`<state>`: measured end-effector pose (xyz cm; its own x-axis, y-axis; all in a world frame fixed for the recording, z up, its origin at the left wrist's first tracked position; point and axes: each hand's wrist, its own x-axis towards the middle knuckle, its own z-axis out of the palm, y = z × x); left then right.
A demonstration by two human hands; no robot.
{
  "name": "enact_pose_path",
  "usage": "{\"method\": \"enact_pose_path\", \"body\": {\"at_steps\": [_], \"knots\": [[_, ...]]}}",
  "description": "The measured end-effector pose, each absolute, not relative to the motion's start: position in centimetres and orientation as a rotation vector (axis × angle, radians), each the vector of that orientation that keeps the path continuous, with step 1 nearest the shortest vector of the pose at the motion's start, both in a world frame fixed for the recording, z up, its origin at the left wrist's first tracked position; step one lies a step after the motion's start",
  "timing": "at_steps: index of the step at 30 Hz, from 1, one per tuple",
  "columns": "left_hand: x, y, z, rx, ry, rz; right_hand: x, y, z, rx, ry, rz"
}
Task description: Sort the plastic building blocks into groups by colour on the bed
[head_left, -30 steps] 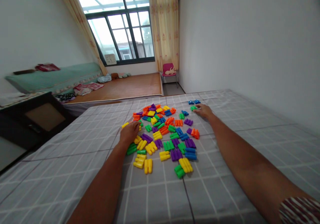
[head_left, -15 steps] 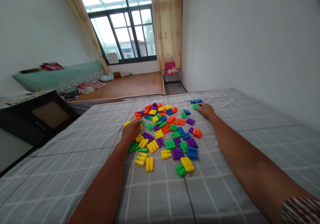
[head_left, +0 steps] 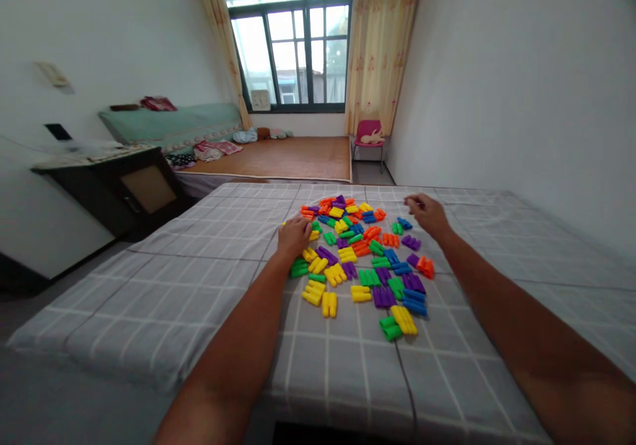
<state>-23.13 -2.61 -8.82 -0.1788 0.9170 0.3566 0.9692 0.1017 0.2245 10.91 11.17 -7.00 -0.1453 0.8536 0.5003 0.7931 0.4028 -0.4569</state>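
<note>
Many plastic pieces in yellow, green, purple, blue and orange lie in a loose spread on a grey checked cloth. My left hand [head_left: 295, 236] rests at the left edge of the spread, over yellow pieces, its fingers bent; what is under them is hidden. Beyond the right side of the pieces is my right hand [head_left: 426, 212], its fingers curled; anything in them is too small to make out. A blue piece [head_left: 405, 223] and a green piece [head_left: 397, 228] lie just left of it. Nearest to me are a yellow piece [head_left: 404, 320] and a green piece [head_left: 390, 329], touching.
The grey checked cloth [head_left: 199, 279] covers a wide flat surface. Behind it stand a low bed [head_left: 298, 157] with a brown mat and a pink chair [head_left: 368, 134] holding a soft toy. A dark cabinet [head_left: 144, 190] is on the left, a white wall on the right.
The view has turned left, so everything sits further right in the picture. The blue and green pieces that were at my right hand's fingertips no longer show there.
</note>
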Motion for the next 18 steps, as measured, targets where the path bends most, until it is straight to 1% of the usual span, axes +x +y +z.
{"method": "enact_pose_path", "body": {"at_steps": [3,6,9,12,15,18], "knots": [[-22.7,-2.7,-8.6,-1.996,-2.191,-0.599,5.0,9.2,-6.9,-1.065,-2.312,0.239],[-23.1,-2.6,-8.4,-1.952,-2.246,-0.683,0.0,7.8,-6.4,-0.756,-2.564,0.293],[-24.2,-2.4,-8.4,-1.829,-2.337,-0.824,-3.9,7.5,-6.2,-0.719,-2.62,0.276],[-25.1,-2.4,-8.6,-1.815,-2.389,-0.872,-6.7,7.8,-7.0,-0.655,-2.705,0.247],[-25.0,-2.6,-8.7,-2.006,-2.28,-0.836,-8.2,8.1,-8.1,-0.554,-2.819,0.215],[-24.6,-2.7,-8.8,-2.154,-2.195,-0.705,-8.3,8.1,-8.3,-0.59,-2.787,0.197]]}}
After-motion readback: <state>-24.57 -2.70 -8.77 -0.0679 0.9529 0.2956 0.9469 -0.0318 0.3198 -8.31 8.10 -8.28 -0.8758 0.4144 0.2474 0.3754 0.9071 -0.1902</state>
